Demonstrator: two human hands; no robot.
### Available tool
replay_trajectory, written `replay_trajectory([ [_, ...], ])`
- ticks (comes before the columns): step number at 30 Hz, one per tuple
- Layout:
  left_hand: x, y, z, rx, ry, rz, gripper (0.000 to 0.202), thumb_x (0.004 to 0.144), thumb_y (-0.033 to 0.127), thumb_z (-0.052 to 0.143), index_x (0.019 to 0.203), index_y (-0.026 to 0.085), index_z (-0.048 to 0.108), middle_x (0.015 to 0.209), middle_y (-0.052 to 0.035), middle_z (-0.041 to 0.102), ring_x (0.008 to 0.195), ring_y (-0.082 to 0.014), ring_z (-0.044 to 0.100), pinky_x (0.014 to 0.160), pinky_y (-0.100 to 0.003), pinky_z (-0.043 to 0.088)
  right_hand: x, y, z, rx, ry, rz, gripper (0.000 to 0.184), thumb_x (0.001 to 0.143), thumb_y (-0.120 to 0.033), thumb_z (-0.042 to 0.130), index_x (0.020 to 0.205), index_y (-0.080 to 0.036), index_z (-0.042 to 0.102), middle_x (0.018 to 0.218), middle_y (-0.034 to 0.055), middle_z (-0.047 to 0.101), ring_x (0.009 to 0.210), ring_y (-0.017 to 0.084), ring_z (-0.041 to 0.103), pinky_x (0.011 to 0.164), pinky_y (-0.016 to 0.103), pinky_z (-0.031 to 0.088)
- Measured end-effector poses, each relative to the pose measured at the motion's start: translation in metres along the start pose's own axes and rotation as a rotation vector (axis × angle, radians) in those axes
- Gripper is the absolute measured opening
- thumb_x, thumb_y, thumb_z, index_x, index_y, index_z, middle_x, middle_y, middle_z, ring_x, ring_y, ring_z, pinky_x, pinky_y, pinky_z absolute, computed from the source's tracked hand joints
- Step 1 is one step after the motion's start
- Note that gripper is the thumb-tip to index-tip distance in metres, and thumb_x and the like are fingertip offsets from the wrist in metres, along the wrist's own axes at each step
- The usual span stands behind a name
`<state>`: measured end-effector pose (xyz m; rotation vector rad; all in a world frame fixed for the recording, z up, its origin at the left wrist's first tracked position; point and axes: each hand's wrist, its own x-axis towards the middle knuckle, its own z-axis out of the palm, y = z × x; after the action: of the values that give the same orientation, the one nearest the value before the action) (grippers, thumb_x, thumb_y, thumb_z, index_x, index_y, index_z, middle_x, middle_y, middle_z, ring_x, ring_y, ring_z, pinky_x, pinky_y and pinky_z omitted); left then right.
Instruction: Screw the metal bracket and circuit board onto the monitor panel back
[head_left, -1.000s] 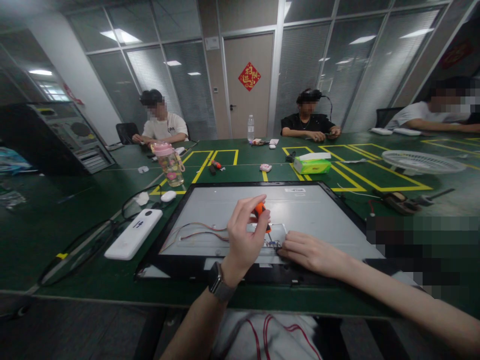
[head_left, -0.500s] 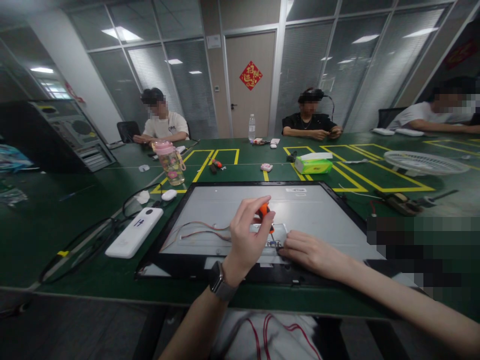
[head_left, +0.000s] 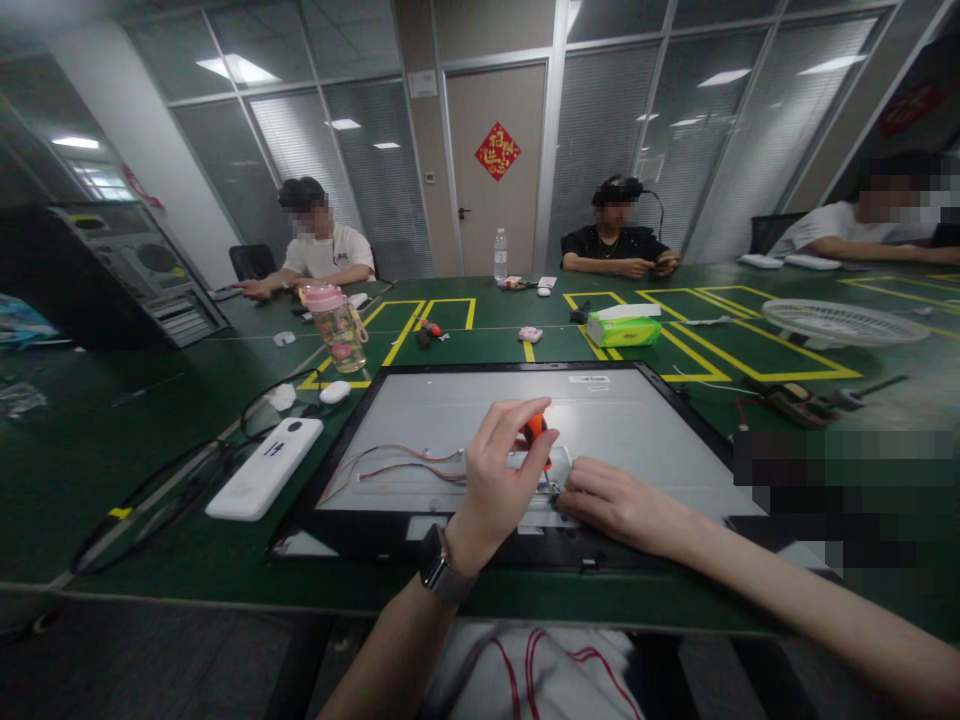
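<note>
My left hand (head_left: 501,462), with a watch at its wrist, is closed around the handle of an orange and black screwdriver (head_left: 535,425). The screwdriver stands nearly upright, its tip down at a small circuit board (head_left: 541,489) that is partly covered by my fingers. Close to that tip, my right hand (head_left: 611,500) rests with curled fingers at the board's right end; anything pinched there is hidden. Under both hands lies a large grey display panel (head_left: 420,400) with a black frame. Thin coloured wires (head_left: 409,462) run across it to the left.
A white power bank (head_left: 266,470) and black cables (head_left: 150,500) lie left of the panel. Behind stand a pink-lidded bottle (head_left: 337,330), a green tissue pack (head_left: 624,328) and a water bottle (head_left: 500,255). Several people sit across the table. A computer case (head_left: 142,270) is at far left.
My left hand and the screwdriver have shifted slightly right and down. My right hand has barely moved. The view has turned a little.
</note>
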<state>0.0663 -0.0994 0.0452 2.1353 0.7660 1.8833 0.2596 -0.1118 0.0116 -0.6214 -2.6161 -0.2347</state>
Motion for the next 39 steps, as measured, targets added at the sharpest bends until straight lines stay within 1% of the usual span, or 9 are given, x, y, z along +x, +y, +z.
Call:
replay_trajectory([
  [9,0.002,0.002,0.003,-0.06,-0.046,-0.014,0.024,0.092,0.022,0.06,0.115,0.02,0.064,0.098,-0.0046,0.065,0.081,-0.0102,0.065,0.057,-0.013,0.058,-0.002,0.001,0.003,-0.01,0.009,0.006,0.034,0.105,-0.019,0.035,0.091,-0.015,0.066,0.077,0.0051,0.058,0.072,0.018,0.048,0.065,0.029,0.041],
  [16,0.002,0.0,0.003,-0.27,-0.167,-0.24,0.022,0.098,0.023,0.048,0.117,0.02,0.06,0.11,-0.0079,0.065,0.077,-0.0109,0.07,0.066,-0.021,0.06,-0.004,0.0,0.003,0.017,0.036,0.068,0.037,0.105,-0.022,0.036,0.09,-0.015,0.068,0.072,0.005,0.058,0.067,0.017,0.051,0.061,0.028,0.041],
  [19,0.004,0.002,0.001,-0.327,-0.202,-0.274,0.022,0.1,0.024,0.046,0.117,0.02,0.059,0.11,-0.0091,0.067,0.085,-0.0143,0.071,0.074,-0.026,0.059,-0.007,-0.004,-0.004,0.093,0.061,0.223,0.033,0.103,-0.024,0.04,0.089,-0.016,0.069,0.073,0.0055,0.06,0.068,0.017,0.056,0.061,0.028,0.043],
  [22,0.007,0.005,-0.001,-0.224,-0.169,-0.172,0.02,0.095,0.025,0.056,0.112,0.021,0.065,0.102,-0.0065,0.067,0.093,-0.0165,0.067,0.084,-0.031,0.055,-0.011,-0.012,-0.012,0.197,0.084,0.517,0.025,0.1,-0.026,0.048,0.089,-0.018,0.068,0.083,0.0071,0.064,0.078,0.02,0.062,0.072,0.032,0.049],
  [24,0.008,0.005,0.0,-0.139,-0.108,-0.126,0.018,0.089,0.026,0.065,0.106,0.021,0.069,0.094,-0.0042,0.063,0.087,-0.0154,0.063,0.082,-0.029,0.053,-0.013,-0.017,-0.014,0.26,0.081,0.672,0.021,0.098,-0.026,0.05,0.089,-0.018,0.067,0.089,0.008,0.065,0.083,0.022,0.064,0.077,0.035,0.051],
  [26,0.01,0.005,0.0,-0.123,-0.077,-0.135,0.016,0.089,0.026,0.065,0.103,0.021,0.071,0.089,-0.0029,0.059,0.081,-0.0135,0.06,0.076,-0.026,0.053,-0.015,-0.022,-0.013,0.312,0.048,0.769,0.023,0.097,-0.026,0.05,0.083,-0.018,0.066,0.087,0.0074,0.065,0.08,0.022,0.065,0.075,0.035,0.051],
  [32,0.011,0.006,0.0,-0.32,-0.183,-0.221,0.026,0.099,0.021,0.043,0.112,0.02,0.066,0.097,-0.0062,0.065,0.087,-0.0149,0.064,0.077,-0.028,0.054,-0.009,-0.03,-0.003,0.34,-0.041,0.801,0.019,0.096,-0.023,0.049,0.08,-0.02,0.058,0.078,0.0039,0.063,0.073,0.021,0.063,0.068,0.032,0.049],
  [35,0.011,0.007,-0.002,-0.244,-0.134,-0.206,0.018,0.094,0.024,0.056,0.104,0.021,0.071,0.094,-0.0052,0.061,0.089,-0.0161,0.062,0.083,-0.03,0.052,-0.005,-0.032,-0.002,0.281,-0.042,0.8,0.018,0.095,-0.021,0.048,0.078,-0.021,0.054,0.078,0.0039,0.061,0.073,0.021,0.061,0.067,0.032,0.048],
  [39,0.011,0.005,-0.003,-0.157,-0.043,-0.205,0.016,0.091,0.021,0.061,0.101,0.022,0.073,0.089,-0.0034,0.056,0.082,-0.014,0.06,0.078,-0.027,0.052,-0.004,-0.034,-0.004,0.264,-0.053,0.805,0.018,0.095,-0.02,0.049,0.078,-0.021,0.053,0.079,0.004,0.061,0.073,0.021,0.061,0.068,0.031,0.047],
])
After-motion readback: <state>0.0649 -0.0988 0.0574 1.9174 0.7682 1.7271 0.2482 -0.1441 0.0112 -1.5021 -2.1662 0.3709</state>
